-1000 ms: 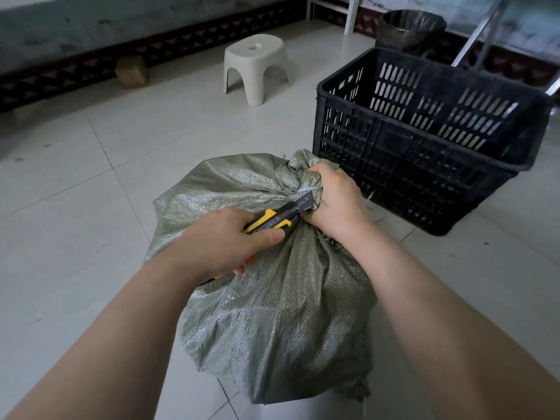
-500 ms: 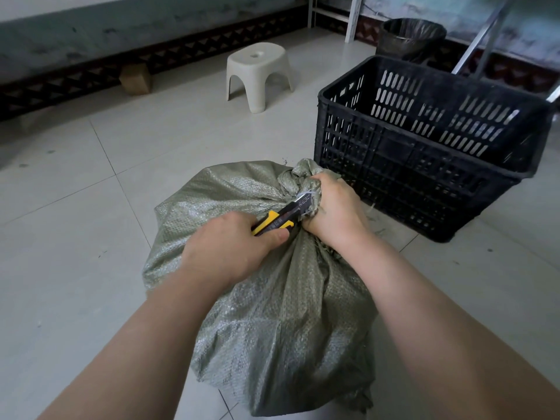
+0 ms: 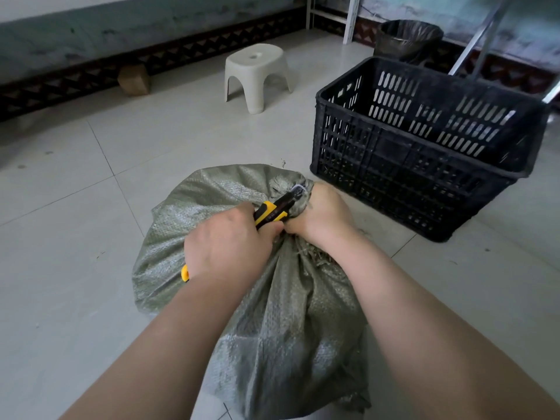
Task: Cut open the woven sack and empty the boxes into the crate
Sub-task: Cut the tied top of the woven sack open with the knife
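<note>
The left hand [image 3: 227, 247] has drawn closer to the right hand [image 3: 325, 215] than a second ago, so less of the knife [image 3: 271, 213] shows between them. The left hand grips the yellow-and-black handle, with the blade end up against the tied neck [image 3: 285, 184] of the sack [image 3: 281, 322]. The right hand is clenched round that neck just below the knot. The sack stands on the floor [image 3: 91, 237] in front of the person. The boxes are hidden inside it.

The blade end lies very close to the right hand's fingers, so the cut probably wants to run away from them, with the neck pulled taut and the blade kept shallow to spare the boxes.

The crate [image 3: 394, 165] stands near the sack on the far right, not touching it, its top open. Bare floor lies to the left, and the stool [image 3: 256, 71] is well apart behind.
</note>
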